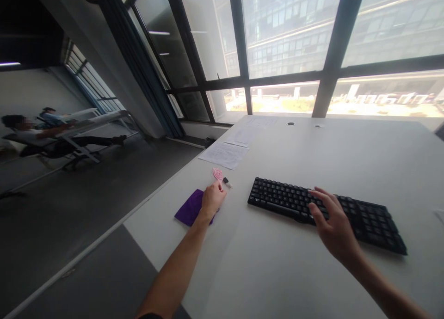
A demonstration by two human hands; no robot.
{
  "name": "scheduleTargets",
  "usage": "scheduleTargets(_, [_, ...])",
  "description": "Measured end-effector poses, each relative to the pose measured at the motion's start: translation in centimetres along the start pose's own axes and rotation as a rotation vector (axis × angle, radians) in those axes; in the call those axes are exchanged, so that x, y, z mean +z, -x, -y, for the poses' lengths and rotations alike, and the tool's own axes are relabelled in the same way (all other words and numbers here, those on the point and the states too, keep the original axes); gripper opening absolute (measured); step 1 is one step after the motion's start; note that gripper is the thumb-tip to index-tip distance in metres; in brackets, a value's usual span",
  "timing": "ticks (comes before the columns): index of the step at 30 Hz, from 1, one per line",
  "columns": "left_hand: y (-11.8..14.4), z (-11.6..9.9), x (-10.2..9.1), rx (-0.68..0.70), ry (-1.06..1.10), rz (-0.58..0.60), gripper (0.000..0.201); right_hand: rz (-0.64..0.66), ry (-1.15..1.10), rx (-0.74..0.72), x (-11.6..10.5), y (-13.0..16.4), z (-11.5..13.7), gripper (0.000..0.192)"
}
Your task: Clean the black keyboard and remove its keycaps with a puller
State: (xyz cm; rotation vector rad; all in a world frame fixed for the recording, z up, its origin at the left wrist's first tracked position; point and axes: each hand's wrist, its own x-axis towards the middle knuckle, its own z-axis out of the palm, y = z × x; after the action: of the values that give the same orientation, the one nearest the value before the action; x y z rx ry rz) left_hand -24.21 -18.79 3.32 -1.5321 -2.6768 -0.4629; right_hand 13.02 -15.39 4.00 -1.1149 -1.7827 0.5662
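On the white worktop (243,254), the left hand (213,199), curled, its hold impossible to tell, could by sliding knock the pink spiral disc (218,174) at its twelve o'clock, while the open right hand (335,222) at three o'clock could, by sinking, mis-press the black keyboard (291,198).

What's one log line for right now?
left hand: curled at pink spiral, grip unclear | right hand: spread over black keyboard | purple piece: partly below left hand
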Motion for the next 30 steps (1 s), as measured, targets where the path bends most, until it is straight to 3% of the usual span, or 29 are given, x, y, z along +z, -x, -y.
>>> scheduleTargets(4, [0.0, 0.1, -0.7, 0.009, 0.067, -0.014, 0.007, 0.066, -0.037, -0.023, 1.9, 0.5, 1.2, 0.032])
scheduleTargets(8, [0.7, -0.5, -2.7, -0.004, 0.209, -0.057, 0.005, 0.125, -0.076, -0.025, 3.2, 1.0, 2.3, 0.028])
scheduleTargets(11, [2.6, -2.6, -4.5, 0.026, 0.385, -0.086, 0.007, 0.213, -0.149, 0.025, 4.5, 1.1, 3.4, 0.027])
scheduleTargets(14, [5.5, -6.1, -5.3, 0.16, 0.555, 0.009, 0.006, 0.317, -0.277, 0.171, 6.6, 0.7, 4.6, 0.035])
scheduleTargets(17, [8.3, -9.8, -4.1, 0.368, 0.645, 0.073, 0.007, 0.342, -0.506, 0.354, 8.6, -0.1, 5.3, 0.051])
scheduleTargets(22, [10.9, -12.7, 0.6, 0.656, 0.62, -0.044, 0.013, 0.265, -0.743, 0.526, 9.7, -1.6, 5.1, 0.054])
scheduleTargets(27, [9.8, -11.3, 2.4, 0.773, 0.608, -0.021, 0.015, 0.224, -0.581, 0.33, 9.3, -3.1, 3.0, 0.053])
scheduleTargets(30, [7.2, -9.1, 2.9, 0.613, 0.655, -0.068, 0.021, 0.219, -0.31, 0.214, 9.4, -4.4, 1.5, 0.051])
